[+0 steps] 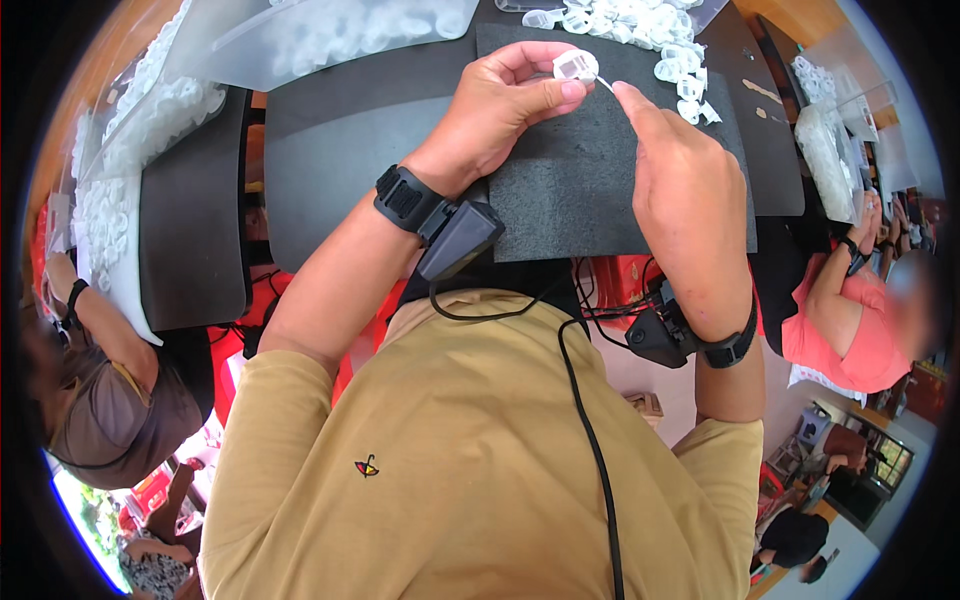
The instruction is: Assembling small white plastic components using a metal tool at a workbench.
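My left hand (515,95) pinches a small round white plastic part (576,65) between thumb and fingers, above a dark mat (570,200). A rectangular recess shows on the part's face. Close by on the right, my right hand (680,160) is closed with its index finger stretched forward. From its fingertips a thin pale tool (604,82) reaches to the edge of the part. Most of that tool is hidden in the hand, so its kind does not show. Similar loose white plastic parts (680,70) lie just beyond my hands on the mat and table.
A translucent bin (350,38) of white parts stands at the far left of the dark table (350,150). Further white parts (105,230) lie beside a co-worker at left. At right, another person (840,310) sits near a clear bag (828,160). Cables (585,420) hang from my wrist devices.
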Motion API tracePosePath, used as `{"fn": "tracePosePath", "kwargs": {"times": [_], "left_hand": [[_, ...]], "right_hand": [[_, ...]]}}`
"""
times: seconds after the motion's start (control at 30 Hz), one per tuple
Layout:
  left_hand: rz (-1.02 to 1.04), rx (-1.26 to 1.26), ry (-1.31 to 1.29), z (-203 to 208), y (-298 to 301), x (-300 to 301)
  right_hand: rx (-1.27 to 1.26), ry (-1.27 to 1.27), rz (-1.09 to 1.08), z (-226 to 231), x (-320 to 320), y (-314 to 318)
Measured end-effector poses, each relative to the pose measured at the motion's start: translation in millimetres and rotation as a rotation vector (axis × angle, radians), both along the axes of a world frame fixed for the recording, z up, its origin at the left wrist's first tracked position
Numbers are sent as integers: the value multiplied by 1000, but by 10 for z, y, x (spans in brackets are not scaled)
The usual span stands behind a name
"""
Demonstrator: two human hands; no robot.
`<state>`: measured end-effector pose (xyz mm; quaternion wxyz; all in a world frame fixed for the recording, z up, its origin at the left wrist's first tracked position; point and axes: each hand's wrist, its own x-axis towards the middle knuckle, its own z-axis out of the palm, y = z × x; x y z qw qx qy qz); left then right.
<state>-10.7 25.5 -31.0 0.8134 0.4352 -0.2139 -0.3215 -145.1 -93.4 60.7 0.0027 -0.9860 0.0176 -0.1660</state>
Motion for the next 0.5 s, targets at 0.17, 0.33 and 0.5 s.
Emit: {"fn": "tracePosePath", "kwargs": {"times": [0.17, 0.33, 0.5], "left_hand": [[-19, -16, 2, 2, 3, -2], [-22, -15, -2, 15, 19, -9], [-1, -38, 8, 34, 11, -25]], "right_hand": [[68, 8, -24, 9, 35, 30], [68, 18, -27, -2, 74, 55], [13, 42, -45, 23, 78, 75]]}}
